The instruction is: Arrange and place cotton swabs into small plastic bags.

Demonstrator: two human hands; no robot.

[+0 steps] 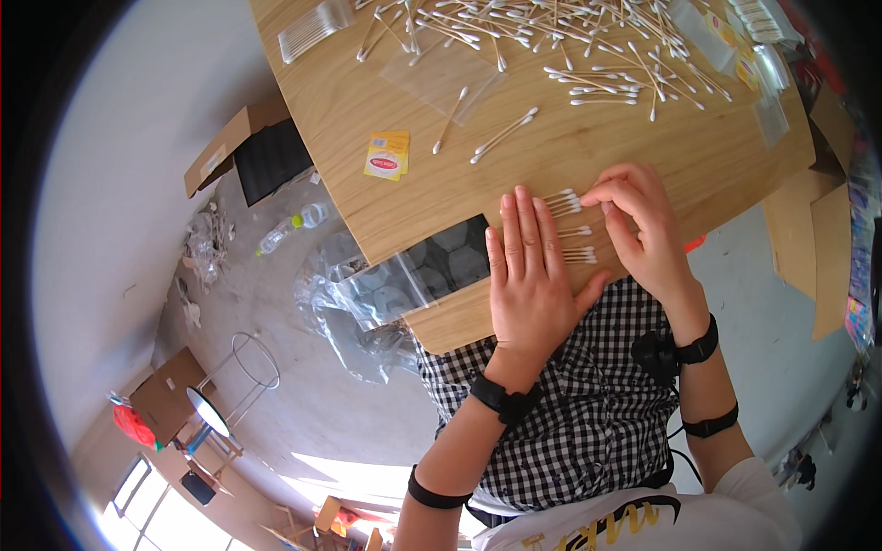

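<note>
A wooden table (570, 147) was seen filling the upper middle of the head view, its far edge cut off by the top of the frame. Below it a grey floor (119, 184) was spread with an open cardboard box (241, 147), a crumpled mass of clear plastic (354, 321) and a plastic bottle (292, 226) lying on its side. The lower left was washed out by bright light, and the things standing there could not be made out clearly.

A clear plastic bag (413, 273) was laid over the near left edge of the table, half hanging off it. A second clear bag (447, 75) lay flat farther back, hard to tell from the wood beneath. A scatter of cotton swabs (588, 46) was strewn across the far side, with a stack of clear packets (312, 28) at the left and more packets at the right rim, blurred by the lens. A small yellow label (387, 154) lay alone near the left.

The left hand (528, 275) was pressed flat, fingers straight and together, nothing grasped; the swabs beneath it were mostly hidden. The right hand (643, 225) was curled loosely, its fingertips touching a small bundle of cotton swabs (562, 202) just beside the left fingers. Whether any swab was pinched could not be told. Two more small rows (579, 244) showed between the hands.
</note>
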